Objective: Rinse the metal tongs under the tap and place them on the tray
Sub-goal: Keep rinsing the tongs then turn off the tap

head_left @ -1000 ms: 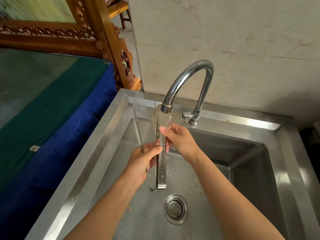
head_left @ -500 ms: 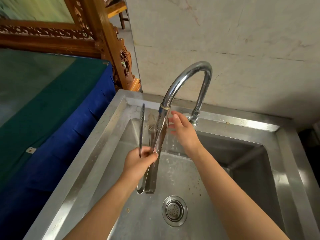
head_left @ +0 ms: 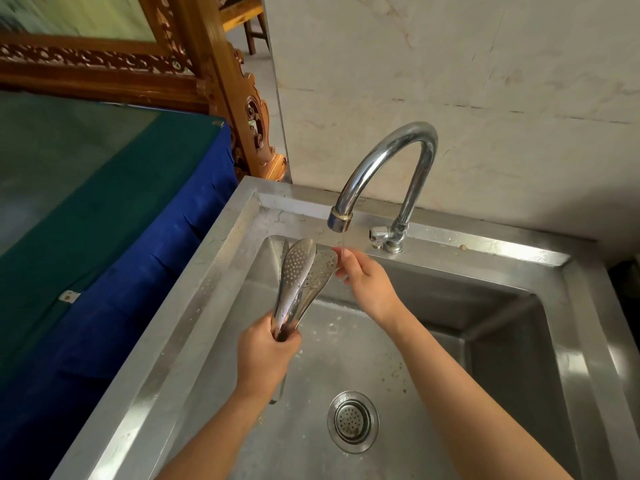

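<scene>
The metal tongs (head_left: pixel 298 278) have two perforated spoon-shaped jaws that point up and away over the sink basin. My left hand (head_left: pixel 265 355) grips them around the middle, and their looped end sticks out below my wrist. The jaws sit left of the curved chrome tap (head_left: pixel 388 161), out from under its spout. My right hand (head_left: pixel 363 282) is open, fingers just under the spout, where a thin trickle of water falls onto them. It does not touch the tongs. No tray is in view.
The steel sink (head_left: pixel 221 271) has a round drain strainer (head_left: pixel 352 421) near the front and a wet floor with small specks. A table with green and blue cloth (head_left: pixel 104 220) stands to the left. Carved wooden furniture (head_left: pixel 221 84) and a pale wall lie behind.
My left hand has tilted the tongs left, out from under the spout, with the jaws' flat faces turned to me. My right hand let go of them and stays under the thinned water stream.
</scene>
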